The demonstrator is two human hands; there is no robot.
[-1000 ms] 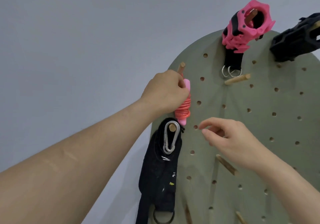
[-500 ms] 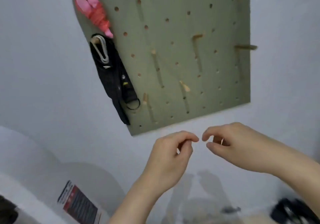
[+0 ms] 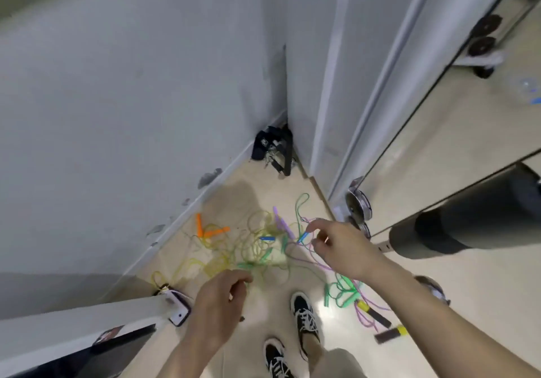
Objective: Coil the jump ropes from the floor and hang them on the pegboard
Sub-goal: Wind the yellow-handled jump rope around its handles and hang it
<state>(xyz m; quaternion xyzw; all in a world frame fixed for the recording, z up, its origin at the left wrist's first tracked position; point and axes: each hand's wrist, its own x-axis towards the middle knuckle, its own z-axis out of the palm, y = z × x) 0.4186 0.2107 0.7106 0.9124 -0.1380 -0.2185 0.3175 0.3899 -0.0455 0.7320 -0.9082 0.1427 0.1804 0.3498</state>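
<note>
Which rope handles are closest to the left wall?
The orange handles, a pair at the left edge of the tangle beside the wall; the blue handles, purple handles and green handles lie farther out.

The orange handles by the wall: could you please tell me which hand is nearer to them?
Left. The left hand is just below and right of the orange handles; the right hand is well off to their right.

Orange handles (image 3: 205, 230) at ten o'clock of the tangle, yellow cord (image 3: 222, 257) through its centre, purple handles (image 3: 282, 225) at twelve, blue handle (image 3: 268, 238) beside. Green rope (image 3: 341, 292) at four, black-and-yellow handles (image 3: 389, 332) beyond. Cream floor (image 3: 468, 290). Black shoes (image 3: 304, 316), white laces, at six.
</note>
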